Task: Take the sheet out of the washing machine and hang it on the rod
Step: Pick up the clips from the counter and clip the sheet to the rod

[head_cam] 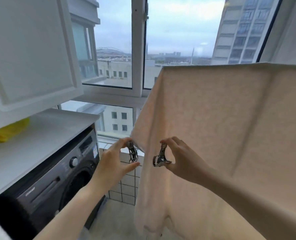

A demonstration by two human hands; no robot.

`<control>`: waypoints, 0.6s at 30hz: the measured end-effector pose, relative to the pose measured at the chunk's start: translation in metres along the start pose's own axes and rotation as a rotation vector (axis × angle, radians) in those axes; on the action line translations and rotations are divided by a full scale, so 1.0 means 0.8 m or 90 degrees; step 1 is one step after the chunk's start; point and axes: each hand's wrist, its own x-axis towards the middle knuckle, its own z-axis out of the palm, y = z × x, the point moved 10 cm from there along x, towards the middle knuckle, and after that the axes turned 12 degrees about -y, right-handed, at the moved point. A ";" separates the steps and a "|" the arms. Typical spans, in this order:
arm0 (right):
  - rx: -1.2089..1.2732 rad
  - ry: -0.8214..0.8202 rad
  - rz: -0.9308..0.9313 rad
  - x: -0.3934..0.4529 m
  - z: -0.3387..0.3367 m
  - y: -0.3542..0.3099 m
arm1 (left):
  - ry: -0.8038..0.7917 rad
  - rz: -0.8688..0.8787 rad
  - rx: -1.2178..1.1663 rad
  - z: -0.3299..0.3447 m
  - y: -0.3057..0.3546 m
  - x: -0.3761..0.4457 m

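A cream sheet (221,122) hangs draped over a rod on the right; the rod itself is hidden under the fold along the sheet's top edge. My left hand (114,158) pinches a shiny metal clip (132,153) at the sheet's left hanging edge. My right hand (178,157) holds a second metal clip (161,157) in front of the sheet, a little to the right of the first. The dark front-loading washing machine (57,179) stands at lower left under a white counter.
A white counter (40,134) above the machine carries a yellow bag (10,129). A white cabinet door (27,52) hangs open at upper left. Large windows (138,49) fill the far wall, with a low tiled ledge (126,184) below them.
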 end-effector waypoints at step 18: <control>-0.127 0.110 0.068 -0.041 -0.215 0.173 | 0.050 0.218 -0.143 0.036 0.246 0.162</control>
